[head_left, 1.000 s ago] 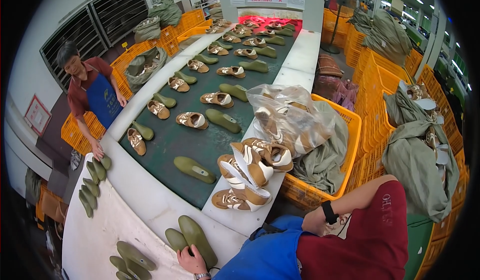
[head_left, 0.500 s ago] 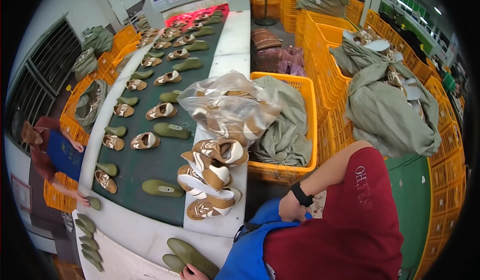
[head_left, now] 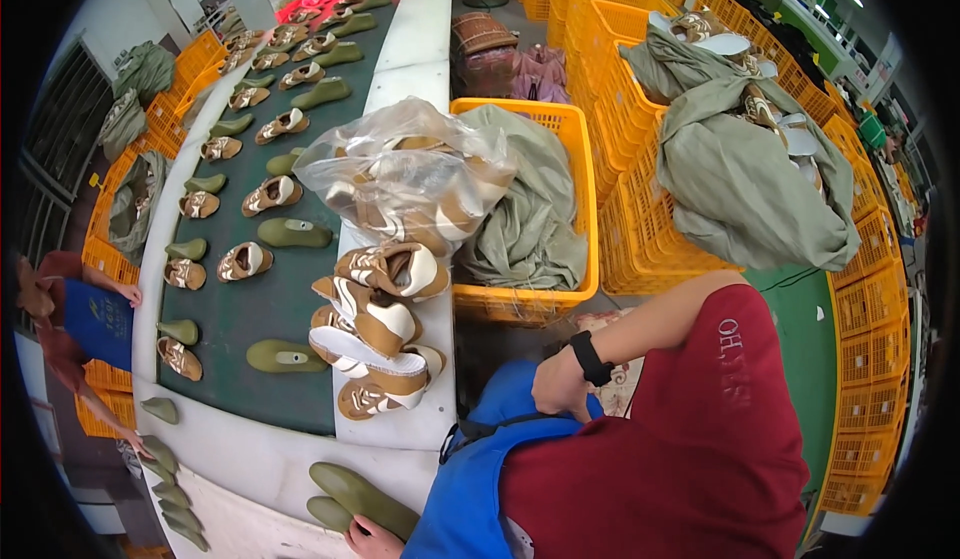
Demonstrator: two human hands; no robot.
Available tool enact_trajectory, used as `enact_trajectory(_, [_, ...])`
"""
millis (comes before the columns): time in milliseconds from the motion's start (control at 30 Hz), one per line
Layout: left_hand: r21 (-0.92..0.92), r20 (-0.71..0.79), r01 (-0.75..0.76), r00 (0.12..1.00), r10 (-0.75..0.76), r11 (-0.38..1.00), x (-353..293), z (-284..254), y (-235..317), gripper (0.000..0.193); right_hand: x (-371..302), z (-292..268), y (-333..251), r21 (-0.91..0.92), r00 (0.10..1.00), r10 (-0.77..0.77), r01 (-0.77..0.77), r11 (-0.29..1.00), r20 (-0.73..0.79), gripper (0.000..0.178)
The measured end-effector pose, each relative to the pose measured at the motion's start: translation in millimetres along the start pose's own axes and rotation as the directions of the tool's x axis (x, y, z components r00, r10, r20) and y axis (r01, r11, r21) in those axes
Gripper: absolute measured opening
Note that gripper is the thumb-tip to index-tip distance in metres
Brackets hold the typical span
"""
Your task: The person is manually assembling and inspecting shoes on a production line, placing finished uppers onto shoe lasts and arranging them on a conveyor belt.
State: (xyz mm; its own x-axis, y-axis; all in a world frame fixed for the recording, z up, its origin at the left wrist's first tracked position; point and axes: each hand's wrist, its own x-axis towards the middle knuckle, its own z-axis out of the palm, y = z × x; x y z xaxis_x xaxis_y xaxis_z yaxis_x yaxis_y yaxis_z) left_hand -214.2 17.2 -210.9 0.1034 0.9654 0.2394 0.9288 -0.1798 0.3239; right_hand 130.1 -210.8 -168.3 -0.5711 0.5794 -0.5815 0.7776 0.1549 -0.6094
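At the lower edge, my left hand, only partly in view, has its fingers closed against the heel end of a green shoe last. A second green last lies right beside it. My right hand, with a black band at the wrist, is curled against my blue apron; whatever lies in its fingers is hidden. Beyond the lasts, brown and white sneakers are piled on the white table edge. Behind that pile, a clear plastic bag holds more sneakers.
Sneakers and lasts stand in rows on a green conveyor belt. Across it, a co-worker reaches to a row of lasts. A yellow crate with grey-green cloth is beside the belt; stacked crates and a cloth-covered load stand right.
The whole view has shifted, so the scene sits further left and higher. The co-worker's hand has left one last and moved to the row at the corner. My hands keep much the same pose.
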Motion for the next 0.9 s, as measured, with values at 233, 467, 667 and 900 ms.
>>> enact_trajectory(233, [-0.061, 0.098, -0.048, 0.994, 0.054, 0.997, 3, 16, -30, 0.037, -58, 117, 98, 0.584, 0.887, 0.459, -0.351, 0.732, -0.042, 0.031])
enact_trajectory(467, [-0.077, 0.214, -0.016, 0.976, 0.032, 0.997, 10, 20, -42, 0.036, -75, 350, 102, 0.735, -0.014, 0.962, -0.642, -0.217, 0.271, 0.030])
enact_trajectory(667, [0.086, 0.282, -0.313, 0.918, 0.278, 0.946, 21, 51, -106, 0.045, -3, 452, 15, 0.853, -0.053, 0.883, -0.236, -0.465, 0.467, 0.065])
enact_trajectory(900, [0.121, 0.423, -0.332, 0.870, 0.254, 0.936, 6, 36, -108, 0.046, 82, 424, -44, 0.691, -0.186, 0.680, -0.006, -0.723, 0.710, 0.113])
